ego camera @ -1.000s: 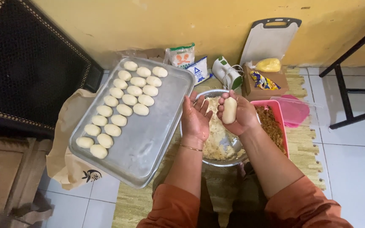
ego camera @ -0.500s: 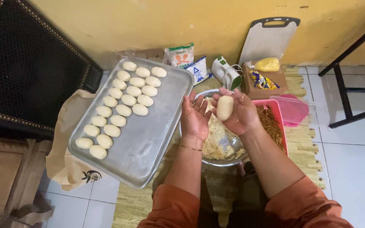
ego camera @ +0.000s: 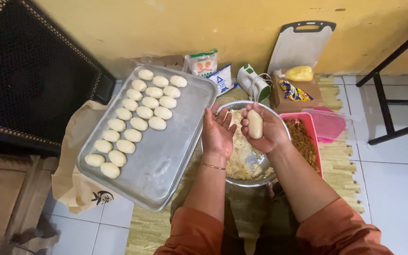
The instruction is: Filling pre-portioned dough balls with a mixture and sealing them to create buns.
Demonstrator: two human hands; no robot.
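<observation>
Dough (ego camera: 255,123) looks soft and dentable; my right hand (ego camera: 264,130) cups its sides above the bowl (ego camera: 270,177), left hand (ego camera: 218,132) open, empty.

Smooth matt dough piece (ego camera: 255,124), dull brushed metal tray (ego camera: 166,156), shiny metal bowl (ego camera: 251,179).

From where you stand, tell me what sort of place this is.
Probably a home floor used as a makeshift kitchen spot. A woven mat lies on white tiles by a yellow wall. On it sit a metal tray of shaped dough pieces and a metal bowl of dough, over which the right hand holds one piece.
</observation>
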